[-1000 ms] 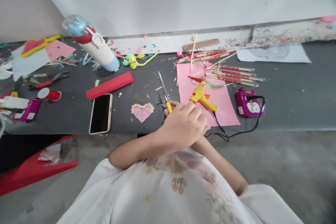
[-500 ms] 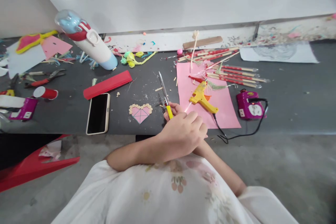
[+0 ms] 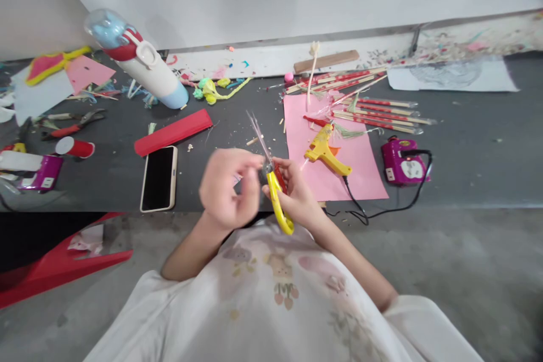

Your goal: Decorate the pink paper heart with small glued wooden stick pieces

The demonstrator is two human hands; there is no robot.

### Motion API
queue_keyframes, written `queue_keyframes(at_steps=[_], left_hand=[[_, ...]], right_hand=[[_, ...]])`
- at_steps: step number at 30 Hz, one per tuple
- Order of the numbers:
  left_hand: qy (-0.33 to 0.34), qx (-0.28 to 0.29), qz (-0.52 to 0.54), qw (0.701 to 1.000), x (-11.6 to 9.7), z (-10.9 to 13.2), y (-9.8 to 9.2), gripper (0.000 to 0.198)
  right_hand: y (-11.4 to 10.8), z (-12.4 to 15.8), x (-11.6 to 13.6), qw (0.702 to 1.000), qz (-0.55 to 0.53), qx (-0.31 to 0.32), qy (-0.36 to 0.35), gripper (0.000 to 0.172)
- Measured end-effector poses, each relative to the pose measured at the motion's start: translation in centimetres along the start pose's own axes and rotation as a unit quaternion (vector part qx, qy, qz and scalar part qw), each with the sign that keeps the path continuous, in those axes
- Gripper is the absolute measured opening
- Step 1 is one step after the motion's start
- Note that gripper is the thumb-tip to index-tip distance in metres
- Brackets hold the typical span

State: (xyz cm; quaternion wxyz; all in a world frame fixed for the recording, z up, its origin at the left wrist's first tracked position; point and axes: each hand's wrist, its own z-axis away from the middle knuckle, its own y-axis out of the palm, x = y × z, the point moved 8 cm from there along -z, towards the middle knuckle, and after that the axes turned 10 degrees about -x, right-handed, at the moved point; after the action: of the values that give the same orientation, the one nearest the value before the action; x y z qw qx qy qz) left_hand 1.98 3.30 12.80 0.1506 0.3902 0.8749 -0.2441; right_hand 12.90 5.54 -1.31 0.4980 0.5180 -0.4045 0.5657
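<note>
My right hand (image 3: 299, 195) is closed around yellow-handled scissors (image 3: 280, 203), their blades pointing away over the table. Something red (image 3: 280, 176) also shows between its fingers, mostly covered. Just left of the scissors, my left hand (image 3: 231, 189) is smeared by motion, thumb and forefinger pinched close together; whatever they hold is too small to make out. Under that hand a pink heart-shaped piece (image 3: 237, 178) is almost wholly hidden. To the right a yellow glue gun (image 3: 324, 151) lies on a pink sheet (image 3: 365, 181). Small wooden bits (image 3: 252, 141) are scattered near the blades.
A phone (image 3: 159, 180), a red strip (image 3: 173, 132) and a bottle (image 3: 156, 76) stand or lie leftward, with pliers (image 3: 74, 126) and a red spool (image 3: 75, 147) beyond. Wrapped sticks (image 3: 373, 116) lie at the back. The glue gun's cord runs towards a purple box (image 3: 405, 164).
My left hand has moved left, off my right hand and over the heart-shaped piece. The scissors' yellow handles now show fully, tilted towards me in my right hand.
</note>
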Motion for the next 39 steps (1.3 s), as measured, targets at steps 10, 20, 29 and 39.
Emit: queue_keyframes(at_steps=[10,20,29,39], left_hand=[[0.035,0.093,-0.170,0.980,3.1,0.6,-0.1,0.007],[0.108,0.083,-0.155,0.978,1.6,0.4,-1.2,0.019],[0.110,0.104,-0.126,0.980,0.7,-0.1,-1.2,0.014],[0.101,0.126,-0.122,0.979,0.8,0.0,-1.3,0.016]], right_hand=[[-1.1,2.1,2.9,0.999,0.026,0.046,-0.006,0.064],[-0.8,3.2,3.9,0.994,0.084,0.069,-0.027,0.062],[-0.9,3.6,3.9,0.994,0.089,0.063,-0.026,0.071],[-0.5,3.8,3.8,0.994,0.071,0.079,-0.009,0.075]])
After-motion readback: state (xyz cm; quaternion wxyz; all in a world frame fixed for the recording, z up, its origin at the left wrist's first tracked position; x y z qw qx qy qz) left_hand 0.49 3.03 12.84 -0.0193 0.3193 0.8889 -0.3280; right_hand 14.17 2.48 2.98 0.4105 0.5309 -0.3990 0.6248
